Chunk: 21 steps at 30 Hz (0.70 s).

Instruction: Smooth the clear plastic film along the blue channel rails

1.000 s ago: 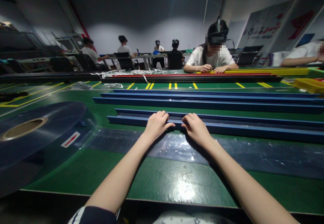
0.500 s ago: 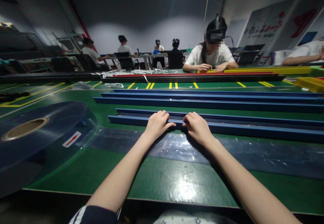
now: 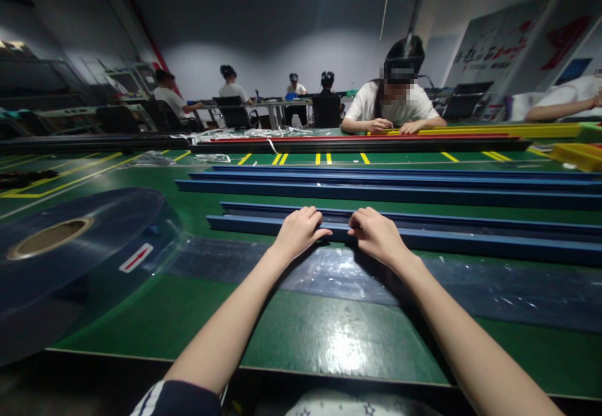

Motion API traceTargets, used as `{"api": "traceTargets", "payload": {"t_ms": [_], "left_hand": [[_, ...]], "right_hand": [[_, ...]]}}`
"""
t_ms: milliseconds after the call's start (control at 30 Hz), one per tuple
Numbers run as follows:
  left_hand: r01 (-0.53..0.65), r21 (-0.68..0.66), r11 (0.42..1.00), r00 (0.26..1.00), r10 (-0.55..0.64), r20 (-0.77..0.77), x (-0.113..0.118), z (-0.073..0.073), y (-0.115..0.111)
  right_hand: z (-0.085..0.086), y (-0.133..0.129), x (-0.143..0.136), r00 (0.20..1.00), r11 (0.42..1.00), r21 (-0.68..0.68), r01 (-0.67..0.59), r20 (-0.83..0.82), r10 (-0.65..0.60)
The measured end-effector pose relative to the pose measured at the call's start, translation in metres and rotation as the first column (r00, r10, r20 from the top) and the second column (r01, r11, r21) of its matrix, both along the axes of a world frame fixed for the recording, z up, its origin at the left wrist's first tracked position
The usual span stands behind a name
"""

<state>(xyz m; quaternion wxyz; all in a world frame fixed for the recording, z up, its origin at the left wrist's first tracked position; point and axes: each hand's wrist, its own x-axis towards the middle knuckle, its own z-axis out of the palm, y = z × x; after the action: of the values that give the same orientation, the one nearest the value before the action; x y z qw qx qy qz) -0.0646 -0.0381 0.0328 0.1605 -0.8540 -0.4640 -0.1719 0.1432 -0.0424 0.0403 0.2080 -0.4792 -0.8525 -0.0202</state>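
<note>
A long blue channel lies across the green table. My left hand is closed on its near side, fingers over the inner groove and thumb along the near wall. A short distance to the right, my right hand grips the same channel, its fingertips curled into the groove. Beneath both wrists runs a flat strip of clear film. It comes off a large roll at the left, which has a cardboard core and a red arrow label.
More blue channels lie behind the held one. Farther back are black and red strips, yellow strips and white scraps. A person works across the table; others sit in the background. The green table's edge is near me.
Both hands have shifted slightly right, the right one a little more. The near blue channel's left end has also moved slightly right.
</note>
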Motion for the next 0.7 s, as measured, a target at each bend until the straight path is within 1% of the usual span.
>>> {"api": "traceTargets", "payload": {"t_ms": [167, 433, 567, 700], "left_hand": [[0.006, -0.005, 1.000, 1.000, -0.006, -0.001, -0.001, 0.000, 0.001], [0.010, 0.003, 1.000, 1.000, -0.010, -0.001, -0.002, 0.002, 0.000], [0.036, -0.013, 0.999, 0.999, -0.036, 0.009, -0.001, 0.002, 0.000], [0.062, -0.026, 0.998, 0.998, -0.062, 0.019, -0.001, 0.003, -0.001]], "right_hand": [[0.006, -0.001, 0.005, 0.999, 0.998, -0.054, 0.035, 0.015, -0.034], [0.009, 0.000, 0.009, 0.999, 0.996, -0.079, 0.040, 0.016, -0.039], [0.010, 0.001, 0.013, 0.999, 0.994, -0.101, 0.041, 0.017, -0.039], [0.012, 0.003, 0.023, 0.998, 0.988, -0.143, 0.060, 0.033, -0.056]]}}
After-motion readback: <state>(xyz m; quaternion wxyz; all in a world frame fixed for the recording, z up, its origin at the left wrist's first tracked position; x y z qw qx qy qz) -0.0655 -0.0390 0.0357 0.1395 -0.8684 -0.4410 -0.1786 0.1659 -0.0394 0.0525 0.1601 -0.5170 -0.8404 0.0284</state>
